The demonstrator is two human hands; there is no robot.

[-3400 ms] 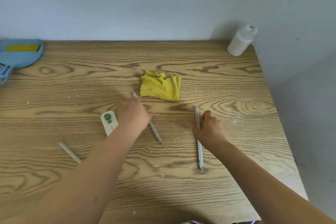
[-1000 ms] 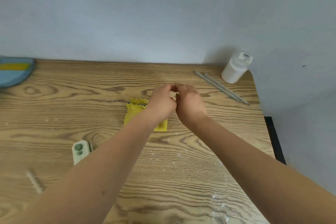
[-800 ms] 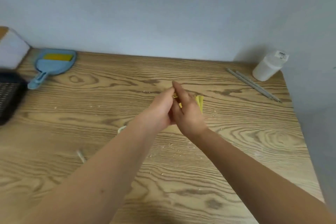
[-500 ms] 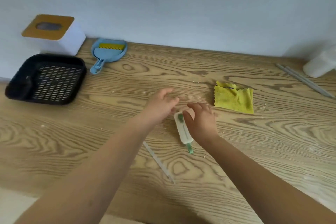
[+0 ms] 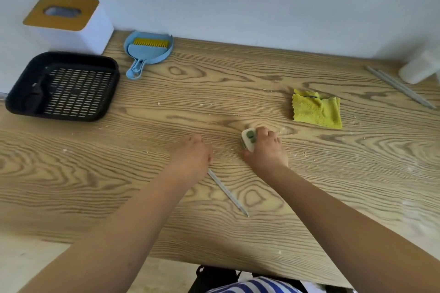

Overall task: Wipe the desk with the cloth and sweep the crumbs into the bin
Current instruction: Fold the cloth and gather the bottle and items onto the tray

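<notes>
Crumb-strewn wooden desk (image 5: 238, 233) needs clearing first: right hand (image 5: 266, 150), closed on small white green-buttoned device (image 5: 248, 139), lifts it aside; left hand (image 5: 191, 158), loosely curled, takes grey pen (image 5: 227, 194) at centre frame.

I can't read any text here; the white bottle (image 5: 420, 68) at the right edge looks too blurred for lettering

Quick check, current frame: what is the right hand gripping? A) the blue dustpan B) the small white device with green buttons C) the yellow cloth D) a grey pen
B: the right hand is closed around the small white device with green buttons, whose button end sticks out past the fingers, while the crumpled yellow cloth lies untouched on the wooden desk further right.
</notes>
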